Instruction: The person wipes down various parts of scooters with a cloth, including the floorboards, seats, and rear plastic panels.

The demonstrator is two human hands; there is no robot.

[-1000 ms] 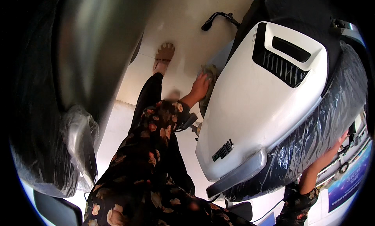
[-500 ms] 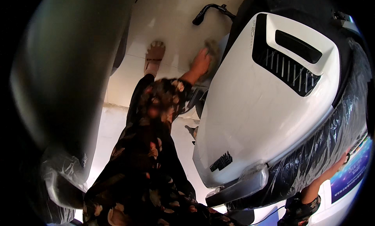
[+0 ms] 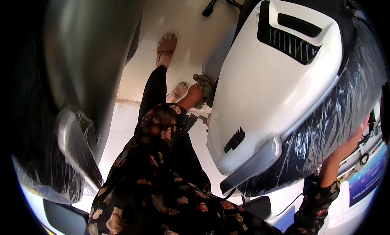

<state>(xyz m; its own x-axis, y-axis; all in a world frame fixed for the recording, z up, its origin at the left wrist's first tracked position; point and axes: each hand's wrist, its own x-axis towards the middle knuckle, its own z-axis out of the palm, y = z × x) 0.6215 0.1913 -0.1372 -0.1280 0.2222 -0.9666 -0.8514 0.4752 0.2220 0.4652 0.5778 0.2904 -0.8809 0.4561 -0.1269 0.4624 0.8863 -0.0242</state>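
My left hand (image 3: 194, 96) is closed around a crumpled greenish-brown cloth (image 3: 206, 90). The cloth is held low against the left side of a scooter with a white body panel (image 3: 264, 84). On the scooter's other side, my right hand (image 3: 360, 131) reaches along the plastic-wrapped black seat (image 3: 325, 137). It appears to rest on the wrap with fingers stretched out, though the seat's edge and the rim of the picture partly hide them. A grey grab rail (image 3: 256, 162) sticks out at the near end of the panel.
Close on my left stands another dark vehicle (image 3: 93, 52) with a plastic-wrapped rail (image 3: 75, 141). My sandalled foot (image 3: 166, 48) is on the pale tiled floor between the two. A black brake lever (image 3: 219, 2) juts out ahead. A blue printed board (image 3: 367, 174) lies at right.
My left hand has drawn back toward me with the cloth, lower along the scooter's side. My right hand lies further along the seat. The view has shifted, and a second foot now shows.
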